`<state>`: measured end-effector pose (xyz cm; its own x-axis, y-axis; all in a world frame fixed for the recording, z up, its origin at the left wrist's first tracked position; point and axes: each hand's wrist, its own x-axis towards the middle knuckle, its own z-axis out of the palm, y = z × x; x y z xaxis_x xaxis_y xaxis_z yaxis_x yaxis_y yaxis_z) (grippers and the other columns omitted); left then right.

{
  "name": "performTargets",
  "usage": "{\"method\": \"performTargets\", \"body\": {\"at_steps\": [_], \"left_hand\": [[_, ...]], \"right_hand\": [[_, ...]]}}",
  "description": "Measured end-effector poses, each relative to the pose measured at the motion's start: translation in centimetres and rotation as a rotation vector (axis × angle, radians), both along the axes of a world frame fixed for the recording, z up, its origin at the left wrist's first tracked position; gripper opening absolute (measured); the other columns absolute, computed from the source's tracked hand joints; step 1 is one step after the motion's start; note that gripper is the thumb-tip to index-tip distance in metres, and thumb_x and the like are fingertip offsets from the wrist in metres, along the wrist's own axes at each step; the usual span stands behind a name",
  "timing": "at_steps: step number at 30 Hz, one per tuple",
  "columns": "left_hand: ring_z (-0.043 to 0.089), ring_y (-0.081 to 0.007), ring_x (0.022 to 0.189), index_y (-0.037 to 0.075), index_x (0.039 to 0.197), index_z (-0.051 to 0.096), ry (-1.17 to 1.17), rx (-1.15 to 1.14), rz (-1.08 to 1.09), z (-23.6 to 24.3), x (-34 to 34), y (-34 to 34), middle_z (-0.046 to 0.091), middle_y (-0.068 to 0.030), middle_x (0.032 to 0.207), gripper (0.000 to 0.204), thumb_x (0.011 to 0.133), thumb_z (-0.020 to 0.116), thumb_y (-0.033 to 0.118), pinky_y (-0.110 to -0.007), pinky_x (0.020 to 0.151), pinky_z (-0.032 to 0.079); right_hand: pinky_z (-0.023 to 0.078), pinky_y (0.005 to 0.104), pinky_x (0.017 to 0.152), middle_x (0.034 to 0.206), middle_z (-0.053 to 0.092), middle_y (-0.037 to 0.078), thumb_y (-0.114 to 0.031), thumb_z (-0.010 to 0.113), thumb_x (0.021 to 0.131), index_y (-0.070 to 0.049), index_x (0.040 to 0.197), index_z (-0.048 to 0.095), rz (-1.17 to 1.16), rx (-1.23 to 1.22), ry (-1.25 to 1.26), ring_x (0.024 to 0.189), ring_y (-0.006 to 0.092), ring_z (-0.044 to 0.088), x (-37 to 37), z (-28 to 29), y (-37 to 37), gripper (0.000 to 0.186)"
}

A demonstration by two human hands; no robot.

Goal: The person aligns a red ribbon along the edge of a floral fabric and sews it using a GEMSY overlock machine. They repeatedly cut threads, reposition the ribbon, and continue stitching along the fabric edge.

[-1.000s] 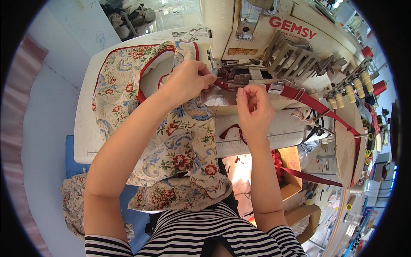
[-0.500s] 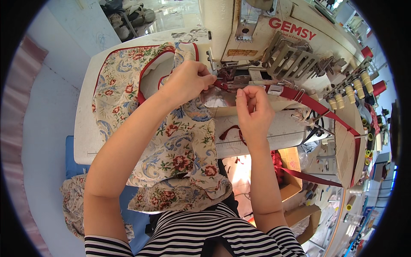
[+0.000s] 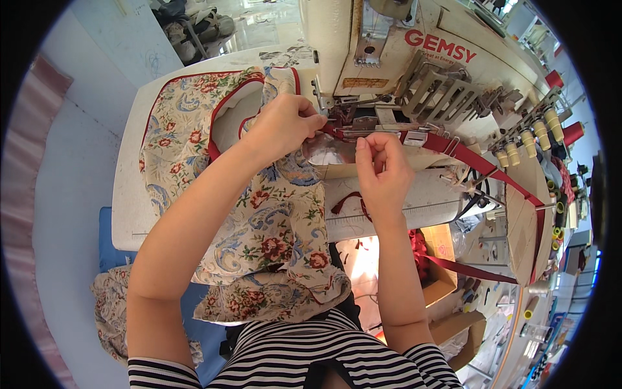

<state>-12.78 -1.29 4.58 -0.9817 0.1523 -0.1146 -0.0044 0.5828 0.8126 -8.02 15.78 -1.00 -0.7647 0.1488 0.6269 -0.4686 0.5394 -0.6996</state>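
On my feed, the floral cloth [image 3: 278, 207] runs from the lap up over the tabletop [image 3: 126, 211]; I judge its overhang could drag the edge out of line. The right hand [image 3: 387, 172] has thumb and fingertips pressed together beside the red tape [image 3: 468, 154]; whether anything is pinched there, I cannot tell. The left hand [image 3: 284, 124] appears to pinch the tape's left end at the machine [image 3: 343, 71]. Fingers this close could be nipped; a twisted tape could bind in the guide [image 3: 414, 138]. Surface: white, worn, a dark red scrap [image 3: 339, 206] lying loose, liable to catch. Room: open box [image 3: 442, 285] below at right, thread cones [image 3: 543, 131] on pegs, pale blue wall [image 3: 84, 175] at left, a dark heap [image 3: 217, 24] past the far edge.
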Motion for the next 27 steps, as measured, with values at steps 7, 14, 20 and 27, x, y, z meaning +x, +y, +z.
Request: {"method": "performTargets", "body": {"at_steps": [7, 14, 20, 27], "left_hand": [[0.06, -0.0158, 0.062, -0.004, 0.078, 0.065, -0.007, 0.006, 0.017, -0.13, -0.11, -0.08, 0.064, -0.0082, 0.067, 0.024, 0.081, 0.063, 0.02, -0.031, 0.063, 0.048], [0.056, -0.0128, 0.054, -0.005, 0.078, 0.063, -0.026, 0.038, -0.009, 0.25, 0.12, -0.01, 0.062, -0.0073, 0.066, 0.025, 0.082, 0.063, 0.02, -0.028, 0.054, 0.045], [0.047, -0.0076, 0.047, -0.006, 0.08, 0.06, 0.006, 0.035, -0.042, -0.22, -0.03, -0.2, 0.058, -0.0039, 0.065, 0.026, 0.084, 0.063, 0.02, -0.024, 0.044, 0.037], [0.046, -0.0078, 0.046, -0.006, 0.078, 0.059, 0.036, 0.025, -0.036, -0.38, -0.08, -0.17, 0.058, -0.0041, 0.064, 0.027, 0.084, 0.063, 0.02, -0.025, 0.044, 0.037]], "right_hand": [[0.035, 0.0223, 0.043, 0.068, 0.056, 0.0, -0.006, 0.067, 0.078, -0.006, 0.078, 0.056, 0.0, 0.019, 0.0, 0.049, 0.0075, 0.048, 0.08, 0.27, -0.05, 0.011], [0.036, 0.0226, 0.043, 0.068, 0.056, 0.0, -0.006, 0.067, 0.078, -0.006, 0.078, 0.056, 0.006, 0.005, 0.01, 0.049, 0.0081, 0.049, -0.04, 0.0, 0.04, 0.011], [0.036, 0.0224, 0.043, 0.068, 0.056, 0.0, -0.006, 0.067, 0.078, -0.006, 0.078, 0.056, 0.006, 0.007, 0.011, 0.049, 0.0079, 0.049, -0.01, 0.07, -0.02, 0.011], [0.036, 0.0221, 0.043, 0.068, 0.056, 0.0, -0.006, 0.067, 0.078, -0.006, 0.079, 0.057, 0.011, -0.003, 0.017, 0.048, 0.0073, 0.048, -0.04, 0.04, 0.01, 0.01]]}}
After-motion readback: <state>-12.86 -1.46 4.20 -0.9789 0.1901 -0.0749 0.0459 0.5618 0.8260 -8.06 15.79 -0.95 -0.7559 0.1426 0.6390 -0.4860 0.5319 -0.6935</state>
